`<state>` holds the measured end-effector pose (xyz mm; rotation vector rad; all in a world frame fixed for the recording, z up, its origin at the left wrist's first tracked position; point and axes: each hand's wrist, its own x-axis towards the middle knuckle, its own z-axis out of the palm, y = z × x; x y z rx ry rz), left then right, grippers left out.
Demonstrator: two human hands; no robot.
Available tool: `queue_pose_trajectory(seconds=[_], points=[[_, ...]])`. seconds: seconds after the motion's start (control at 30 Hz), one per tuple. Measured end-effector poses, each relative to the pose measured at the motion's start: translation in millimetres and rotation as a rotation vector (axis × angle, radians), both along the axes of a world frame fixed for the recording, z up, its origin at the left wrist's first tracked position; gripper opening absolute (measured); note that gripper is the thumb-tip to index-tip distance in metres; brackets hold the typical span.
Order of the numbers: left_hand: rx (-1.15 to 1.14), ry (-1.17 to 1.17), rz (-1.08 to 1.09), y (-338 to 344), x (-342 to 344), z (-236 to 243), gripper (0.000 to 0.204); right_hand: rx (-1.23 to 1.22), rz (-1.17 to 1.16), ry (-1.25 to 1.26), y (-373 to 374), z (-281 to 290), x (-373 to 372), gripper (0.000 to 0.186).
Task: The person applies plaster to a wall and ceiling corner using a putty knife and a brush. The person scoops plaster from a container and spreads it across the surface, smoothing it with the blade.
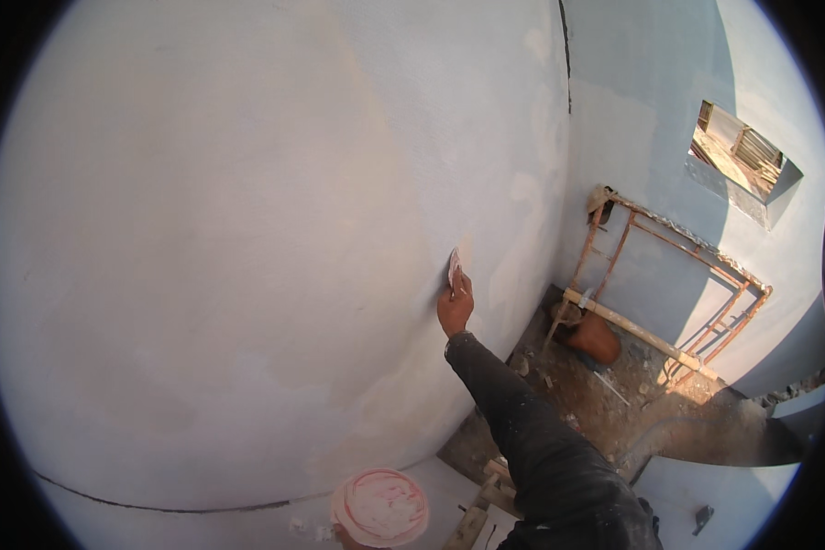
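My right hand (456,307) reaches out to the wall, its fingers closed around a putty knife (455,264). Pale pinkish filler coats the blade, which lies close against or on the wall (247,229); exact contact is hard to tell. Low in the view, a round pink-rimmed tub (380,507) holds whitish-pink putty. My left hand (346,539) grips the tub at its lower left, only a small part of it showing. Around the blade the wall is patchy, with whiter and creamier smears.
A rusty scaffold frame (674,234) with a bamboo pole (642,330) stands by the far wall. Beneath it lies an orange-brown container (596,339) on a dirt floor with debris (559,394). A window opening (738,151) is at upper right. Timber pieces (486,509) sit below my right arm.
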<state>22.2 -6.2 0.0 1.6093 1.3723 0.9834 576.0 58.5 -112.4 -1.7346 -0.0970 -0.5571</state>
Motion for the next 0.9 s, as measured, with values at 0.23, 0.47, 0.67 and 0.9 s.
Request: queue_pose_trajectory(seconds=[0.23, 0.47, 0.67, 0.9], points=[[0.207, 0.116, -0.163, -4, 12, 13, 0.044, 0.196, 0.077, 0.433, -84, -124, 15, 0.039], [0.232, 0.313, -0.118, 18, -74, -61, 0.055, 0.538, 0.353, 0.555, -45, 25, 77, 0.029], [-0.011, 0.004, -0.030, 5, -24, -31, 0.061, 0.587, 0.529, 0.198, -60, 118, 74, 0.024], [0.065, 0.146, -0.169, 15, -28, -26, 0.065, 0.300, 0.250, 0.384, -118, -69, 79, 0.040]])
